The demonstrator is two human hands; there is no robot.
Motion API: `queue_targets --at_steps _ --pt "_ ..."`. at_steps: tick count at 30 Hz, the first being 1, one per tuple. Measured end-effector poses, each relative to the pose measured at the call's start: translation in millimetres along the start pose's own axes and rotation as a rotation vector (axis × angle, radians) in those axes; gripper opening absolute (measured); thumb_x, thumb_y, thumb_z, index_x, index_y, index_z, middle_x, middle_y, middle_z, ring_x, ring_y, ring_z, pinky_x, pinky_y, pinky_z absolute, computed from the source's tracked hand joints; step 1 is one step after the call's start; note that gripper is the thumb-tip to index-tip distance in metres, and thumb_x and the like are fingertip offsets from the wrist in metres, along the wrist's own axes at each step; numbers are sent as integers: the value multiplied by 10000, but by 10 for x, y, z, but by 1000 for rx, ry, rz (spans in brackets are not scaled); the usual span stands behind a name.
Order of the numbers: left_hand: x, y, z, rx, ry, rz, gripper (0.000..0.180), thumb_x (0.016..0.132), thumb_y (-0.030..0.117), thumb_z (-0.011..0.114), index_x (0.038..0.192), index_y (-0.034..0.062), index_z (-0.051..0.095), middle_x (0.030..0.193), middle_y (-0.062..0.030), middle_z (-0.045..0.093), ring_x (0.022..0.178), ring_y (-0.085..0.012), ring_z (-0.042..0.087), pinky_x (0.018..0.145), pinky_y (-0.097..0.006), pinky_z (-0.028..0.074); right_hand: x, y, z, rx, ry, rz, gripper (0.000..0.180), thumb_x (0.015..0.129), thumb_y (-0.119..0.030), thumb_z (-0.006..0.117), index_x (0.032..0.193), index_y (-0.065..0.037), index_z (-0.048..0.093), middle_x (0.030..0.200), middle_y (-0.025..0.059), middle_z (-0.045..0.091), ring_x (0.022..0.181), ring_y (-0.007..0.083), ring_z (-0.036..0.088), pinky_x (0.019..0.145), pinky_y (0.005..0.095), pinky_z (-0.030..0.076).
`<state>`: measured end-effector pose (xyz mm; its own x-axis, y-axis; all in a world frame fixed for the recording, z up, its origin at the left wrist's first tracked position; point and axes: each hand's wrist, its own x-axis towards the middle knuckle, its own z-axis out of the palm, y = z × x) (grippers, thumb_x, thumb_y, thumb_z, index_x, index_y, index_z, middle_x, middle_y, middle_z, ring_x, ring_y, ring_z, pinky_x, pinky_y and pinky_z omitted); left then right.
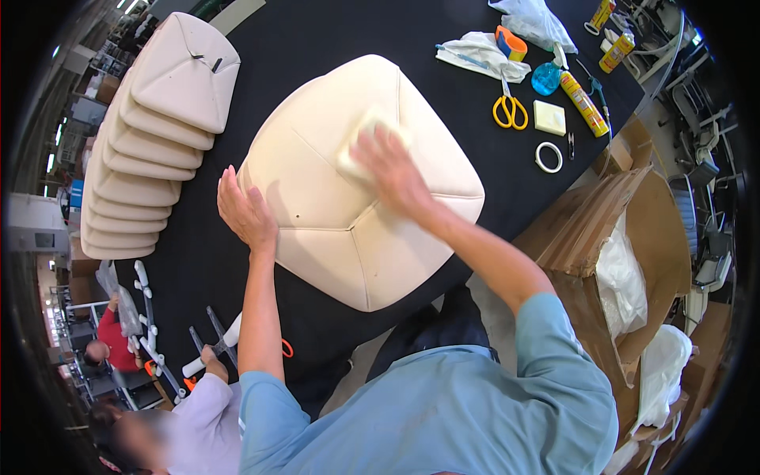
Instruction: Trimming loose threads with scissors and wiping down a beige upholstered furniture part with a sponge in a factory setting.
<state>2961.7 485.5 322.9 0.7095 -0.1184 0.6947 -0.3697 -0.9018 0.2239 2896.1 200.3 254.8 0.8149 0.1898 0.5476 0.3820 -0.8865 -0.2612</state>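
Observation:
A cream upholstered seat cushion [317, 190] with stitched seams lies on the black-covered table in front of me. My right hand [389, 166], a little blurred, presses a pale yellow sponge [348, 158] onto its upper middle. Against the cushion's left edge rests my left hand [247, 212], its fingers stretched out and nothing in it. A small dark spot marks the cushion between the two hands.
Similar cushions are stacked [146, 158] at the left. Yellow-handled scissors [510, 111], another sponge [549, 117], a tape roll [548, 157], a spray can [583, 104] and cloths lie far right. A large cardboard box [586, 229] stands right of the table. Co-workers are at lower left.

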Motion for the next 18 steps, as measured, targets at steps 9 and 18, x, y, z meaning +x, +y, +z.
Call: queue_targets --at_steps 9,18 --pt "-9 76 67 -1 3 16 726 1064 582 256 1469 18 470 1470 -186 516 1398 -363 436 1163 -486 288 919 821 -146 154 273 293 598 921 -153 649 1486 -77 468 1518 186 475 1431 441 369 1180 471 325" --pt "-78 -61 -11 -171 106 20 736 1061 578 238 1465 8 472 1454 -200 520 1370 -380 462 1149 -487 309 528 -702 109 245 -52 -406 525 926 -98 558 1449 -82 518 1477 178 524 1469 347 379 1231 469 267"
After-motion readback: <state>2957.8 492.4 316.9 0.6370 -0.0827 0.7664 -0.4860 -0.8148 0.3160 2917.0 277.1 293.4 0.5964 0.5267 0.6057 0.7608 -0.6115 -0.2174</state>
